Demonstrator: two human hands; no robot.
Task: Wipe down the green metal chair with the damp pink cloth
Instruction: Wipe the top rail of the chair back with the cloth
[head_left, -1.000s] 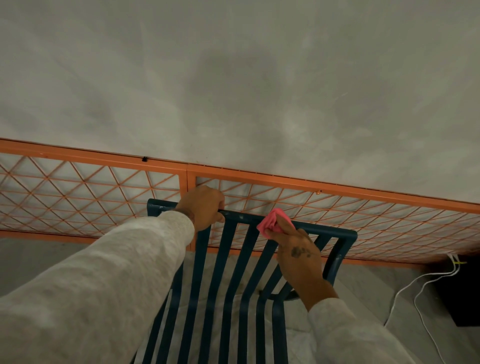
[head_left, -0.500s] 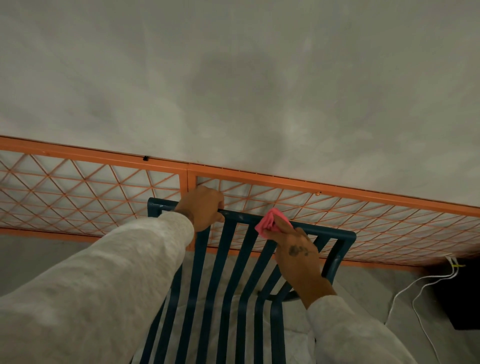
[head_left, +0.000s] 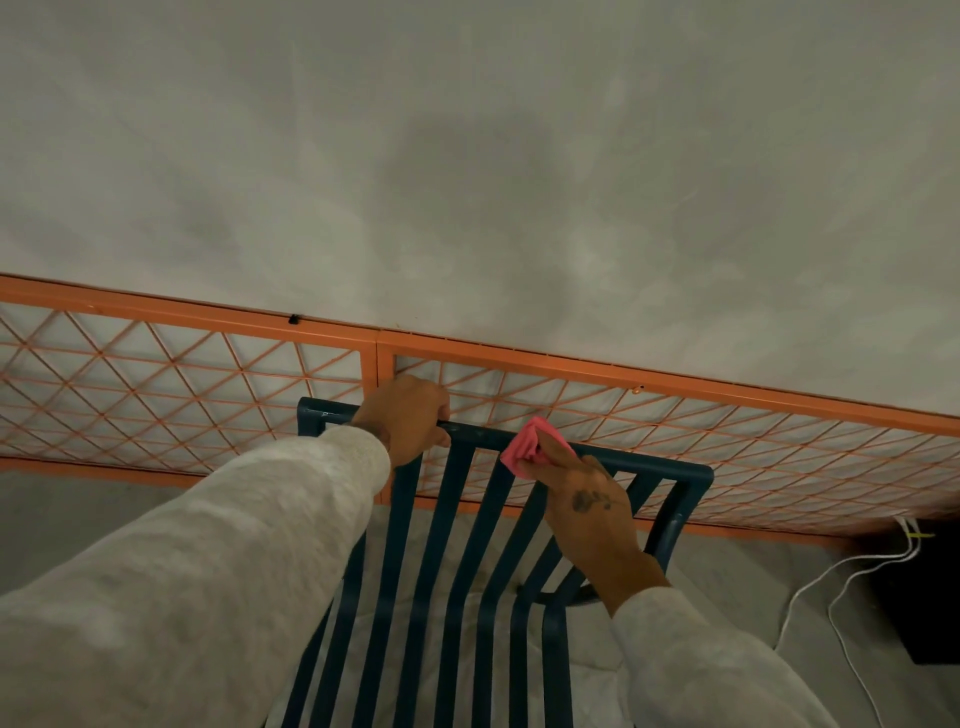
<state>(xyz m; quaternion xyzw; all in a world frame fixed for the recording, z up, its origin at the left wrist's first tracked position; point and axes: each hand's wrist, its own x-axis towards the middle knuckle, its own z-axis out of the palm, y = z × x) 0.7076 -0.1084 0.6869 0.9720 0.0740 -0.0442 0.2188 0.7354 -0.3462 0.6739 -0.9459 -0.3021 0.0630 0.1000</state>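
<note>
Now | left hand grips chair rail | right hand clutches pink cloth | lower chair cut off

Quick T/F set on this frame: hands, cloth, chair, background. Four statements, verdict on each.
1. The left hand grips the top rail of the chair. True.
2. The pink cloth lies on the seat. False: the right hand holds it against the top rail.
3. An orange lattice panel stands behind the chair. True.
4. The white cables drape over the chair. False: they run along the floor at the right, apart from it.
</note>
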